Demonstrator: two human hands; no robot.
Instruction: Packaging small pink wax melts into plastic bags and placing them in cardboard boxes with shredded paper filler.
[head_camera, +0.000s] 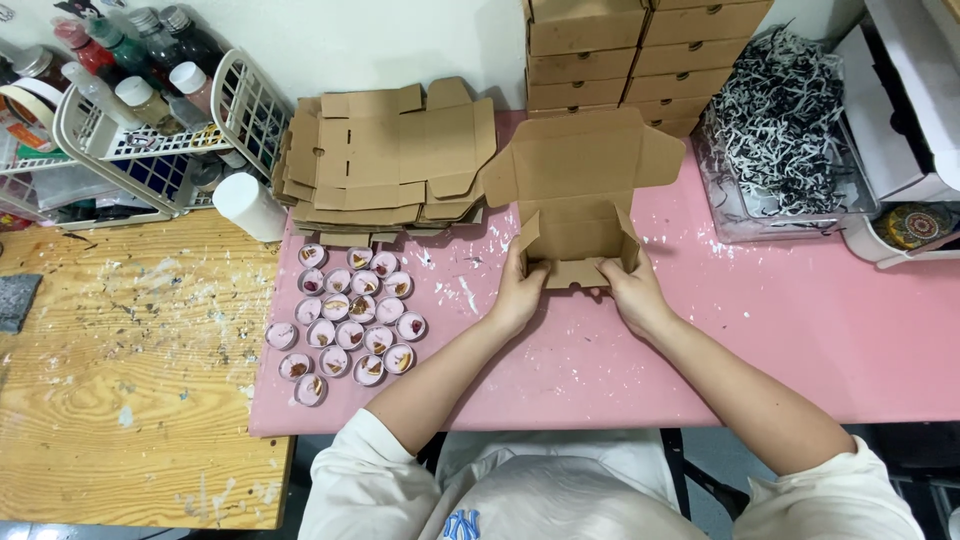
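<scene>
Cardboard box (578, 205) sits half folded on the pink table (780, 330), its lid flap standing open toward the stack of flat blanks (385, 160). Folding it well probably means pressing both side walls inward evenly so the front flap tucks square. Left hand (520, 290) and right hand (630, 290) pinch the front corners, wrists low, forearms angled inward.

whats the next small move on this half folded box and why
Probably fold the front wall up and tuck it in. The cardboard box is only half formed: both side flaps stand, the lid is laid open toward the back, and the left hand and right hand both pinch the low front edge, which still lies slack on the pink table.
</scene>
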